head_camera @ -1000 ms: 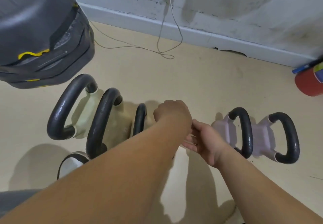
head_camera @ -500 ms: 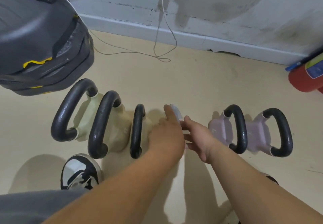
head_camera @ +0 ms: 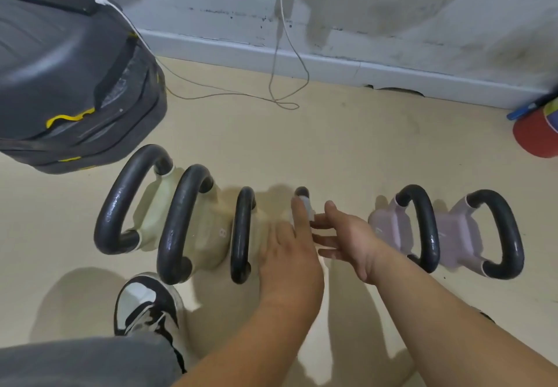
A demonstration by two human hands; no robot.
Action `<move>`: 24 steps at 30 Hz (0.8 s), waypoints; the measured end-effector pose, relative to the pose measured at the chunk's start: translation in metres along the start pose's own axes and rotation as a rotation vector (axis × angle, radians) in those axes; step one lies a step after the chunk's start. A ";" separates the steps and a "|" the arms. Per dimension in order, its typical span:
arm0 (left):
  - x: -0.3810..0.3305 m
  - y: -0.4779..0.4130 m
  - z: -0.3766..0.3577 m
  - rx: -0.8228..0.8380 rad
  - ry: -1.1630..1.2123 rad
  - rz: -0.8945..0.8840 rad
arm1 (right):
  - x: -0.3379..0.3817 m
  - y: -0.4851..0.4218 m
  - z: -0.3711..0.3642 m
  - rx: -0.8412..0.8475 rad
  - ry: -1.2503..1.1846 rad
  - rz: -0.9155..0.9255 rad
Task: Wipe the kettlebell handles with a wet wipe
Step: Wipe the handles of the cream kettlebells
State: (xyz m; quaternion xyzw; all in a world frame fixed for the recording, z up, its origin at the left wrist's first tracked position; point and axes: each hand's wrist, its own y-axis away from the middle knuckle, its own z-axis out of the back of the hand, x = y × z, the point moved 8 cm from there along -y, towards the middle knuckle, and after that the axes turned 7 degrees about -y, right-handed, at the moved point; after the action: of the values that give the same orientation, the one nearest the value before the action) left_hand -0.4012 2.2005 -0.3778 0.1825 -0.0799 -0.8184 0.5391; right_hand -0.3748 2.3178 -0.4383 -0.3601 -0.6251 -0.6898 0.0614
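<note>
The beige floor [head_camera: 347,145] fills most of the frame, with a bulky black case [head_camera: 66,84] sitting in the upper left. A row of kettlebells runs across the middle. Three cream ones [head_camera: 208,235] stand at centre left with their black handles up, and two lilac ones [head_camera: 389,229] stand at centre right. Between these groups a fourth handle [head_camera: 302,191] shows only its far end, because the hands cover the rest.

The left hand [head_camera: 290,253] lies over that hidden handle, back up and fingers stretched straight forward. Its grip is flat rather than curled, though the thumb is out of sight. The right hand [head_camera: 350,235], just beside it, has its grip spread and its fingers reach towards the same handle while holding nothing. A black-and-white shoe [head_camera: 145,302] is planted at lower left.

Smallest is the wet wipe [head_camera: 308,208], a pale scrap against the far end of the fourth handle, touching the left index finger.

The step in hand looks like wiping this middle handle. The next move probably calls for closing the fingers round the wipe and drawing it along the bar, then moving on to the lilac pair.
</note>
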 end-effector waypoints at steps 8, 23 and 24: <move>-0.003 -0.012 0.004 0.069 -0.114 -0.062 | -0.002 -0.001 0.001 -0.015 0.030 -0.009; -0.041 -0.099 0.023 0.398 -0.531 -0.111 | -0.009 0.004 0.003 -0.038 -0.082 -0.029; -0.041 -0.097 0.022 0.371 -0.537 -0.110 | -0.009 0.004 0.003 -0.033 -0.106 -0.029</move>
State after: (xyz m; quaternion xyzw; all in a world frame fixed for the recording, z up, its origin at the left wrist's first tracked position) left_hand -0.4780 2.2754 -0.3808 0.0593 -0.3570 -0.8365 0.4114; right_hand -0.3646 2.3162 -0.4406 -0.3880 -0.6212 -0.6807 0.0124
